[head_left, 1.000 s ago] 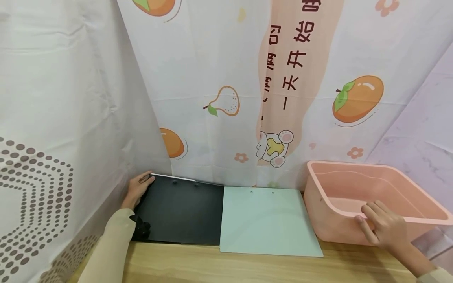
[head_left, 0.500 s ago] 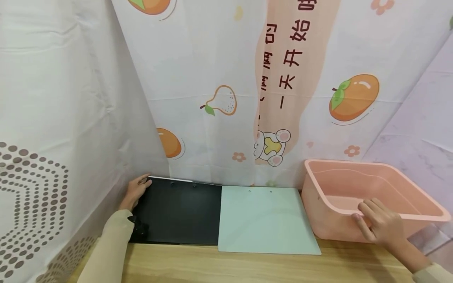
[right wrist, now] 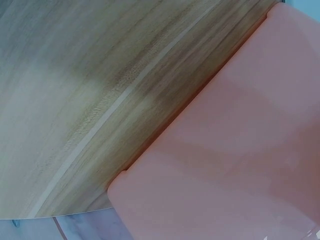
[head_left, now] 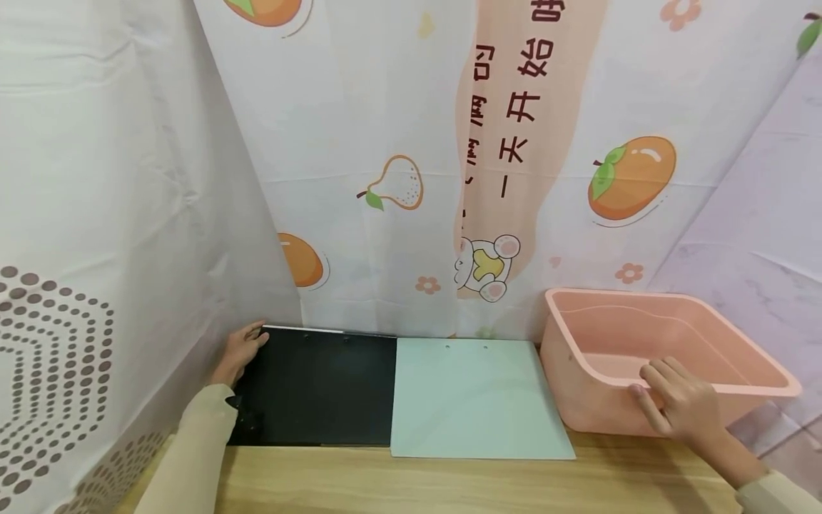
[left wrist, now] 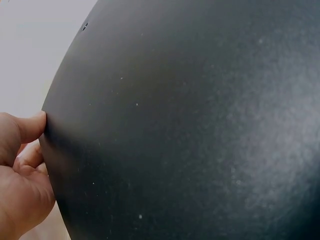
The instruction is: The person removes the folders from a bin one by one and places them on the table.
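In the head view my left hand (head_left: 242, 346) pinches the far left corner of a black clipboard (head_left: 321, 389). This clipboard lies with its plain back up, two rivets showing near the far edge. The left wrist view has the thumb (left wrist: 32, 126) at the edge of the black clipboard (left wrist: 165, 115) and the other fingers curled beside it, partly behind the board. On the right, my right hand (head_left: 683, 403) holds the front rim of a pink plastic tub (head_left: 578, 371), its fingers bent over the rim. Only the tub's outer wall (right wrist: 225, 150) shows in the right wrist view, without the hand.
A pale green clipboard (head_left: 478, 400), also back up, lies between the black one and the tub. Everything stands on a wood-grain table (head_left: 334, 478). A printed cloth (head_left: 359, 235) hangs close behind, and another patterned cloth (head_left: 128, 214) closes off the left side.
The whole head view has shifted slightly, so things appear a little further left. Both hands keep their places at the black clipboard and the tub.
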The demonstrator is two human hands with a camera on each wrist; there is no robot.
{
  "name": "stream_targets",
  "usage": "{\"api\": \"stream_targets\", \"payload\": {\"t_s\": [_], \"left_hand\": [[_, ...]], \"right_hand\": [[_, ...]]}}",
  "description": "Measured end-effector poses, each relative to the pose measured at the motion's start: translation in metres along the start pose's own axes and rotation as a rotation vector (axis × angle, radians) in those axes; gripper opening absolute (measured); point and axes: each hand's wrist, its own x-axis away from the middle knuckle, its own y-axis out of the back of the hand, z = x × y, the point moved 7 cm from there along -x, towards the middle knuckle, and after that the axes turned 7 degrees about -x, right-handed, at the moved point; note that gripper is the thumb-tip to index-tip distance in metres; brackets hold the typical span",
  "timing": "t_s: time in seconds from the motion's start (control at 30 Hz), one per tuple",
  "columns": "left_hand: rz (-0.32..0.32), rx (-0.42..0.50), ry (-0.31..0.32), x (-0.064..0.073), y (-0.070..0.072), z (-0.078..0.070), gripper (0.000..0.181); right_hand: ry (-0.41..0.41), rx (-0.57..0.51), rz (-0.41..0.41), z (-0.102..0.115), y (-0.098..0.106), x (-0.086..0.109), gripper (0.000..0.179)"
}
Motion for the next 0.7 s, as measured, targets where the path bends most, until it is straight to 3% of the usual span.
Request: {"api": "stream_targets", "payload": {"t_s": [0.43, 0.7], "left_hand": [[-0.015, 0.018, 0.037, -0.0034, 0.0027, 0.0054, 0.057], [-0.002, 0.024, 0.011, 0.0021, -0.001, 0.0028, 0.057]], "right_hand": [[-0.004, -0.003, 0.057, -0.0073, -0.0037, 0.0049, 0.056], [0.021, -0.017, 0.055, -0.0025, -0.0005, 0.0039, 0.055]]}}
